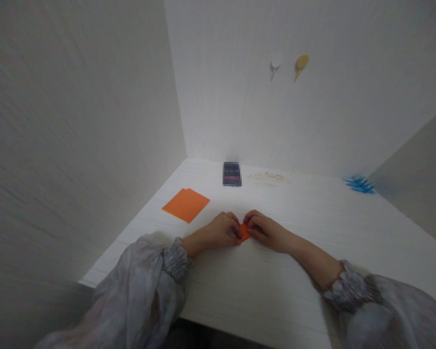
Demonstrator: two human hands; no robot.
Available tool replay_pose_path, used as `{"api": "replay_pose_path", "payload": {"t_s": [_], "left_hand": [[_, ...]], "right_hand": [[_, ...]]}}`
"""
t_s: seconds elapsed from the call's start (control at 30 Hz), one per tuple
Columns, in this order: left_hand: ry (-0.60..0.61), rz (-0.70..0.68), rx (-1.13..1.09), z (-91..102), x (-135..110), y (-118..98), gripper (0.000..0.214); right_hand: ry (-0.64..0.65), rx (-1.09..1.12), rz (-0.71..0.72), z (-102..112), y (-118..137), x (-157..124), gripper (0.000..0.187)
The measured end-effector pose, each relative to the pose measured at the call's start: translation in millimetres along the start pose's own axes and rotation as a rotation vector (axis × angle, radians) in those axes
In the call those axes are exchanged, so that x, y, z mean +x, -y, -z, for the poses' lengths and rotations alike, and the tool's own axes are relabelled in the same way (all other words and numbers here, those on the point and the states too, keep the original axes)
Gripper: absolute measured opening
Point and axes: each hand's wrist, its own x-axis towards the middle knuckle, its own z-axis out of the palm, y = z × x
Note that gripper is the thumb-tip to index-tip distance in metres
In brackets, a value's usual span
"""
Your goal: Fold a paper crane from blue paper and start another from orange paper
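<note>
A small folded piece of orange paper (244, 232) lies at the middle of the white table, between my two hands. My left hand (223, 230) grips its left side with fingers curled together. On the opposite side, my right hand (265, 229) pinches the paper's right edge. The fingers cover much of the paper, so its full folded shape is hidden. Left of my hands lies a stack of square orange paper sheets (186, 205), with a thin yellow edge showing along its lower left side.
A dark phone-like object (232, 174), blurred out, lies against the back wall. Several folded blue paper pieces (360, 184) sit at the far right corner. A white hook (275, 64) and a yellow hook (301, 63) are on the back wall. Walls enclose the table (240, 291) on three sides.
</note>
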Motion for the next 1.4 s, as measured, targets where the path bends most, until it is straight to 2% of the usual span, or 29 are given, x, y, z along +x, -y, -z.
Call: {"api": "replay_pose_path", "payload": {"t_s": [0.33, 0.5, 0.67, 1.0, 1.4], "left_hand": [[0.083, -0.01, -0.065, 3.5, -3, 5, 0.027], [0.02, 0.035, -0.111, -0.6, 1, 3, 0.018], [-0.049, 0.07, -0.06, -5.8, 4, 4, 0.02], [-0.024, 0.095, 0.039, 1.6, -1, -10, 0.013], [-0.01, 0.19, 0.157, 1.2, 4, -16, 0.018]], "right_hand": [[-0.007, 0.016, 0.017, 0, -3, -2, 0.007], [-0.006, 0.017, 0.017, -1, -2, 0, 0.006], [-0.003, 0.012, 0.001, -2, 1, 2, 0.007], [-0.009, 0.009, -0.01, -1, 3, 3, 0.009], [-0.022, 0.004, -0.029, -3, 3, 4, 0.01]]}}
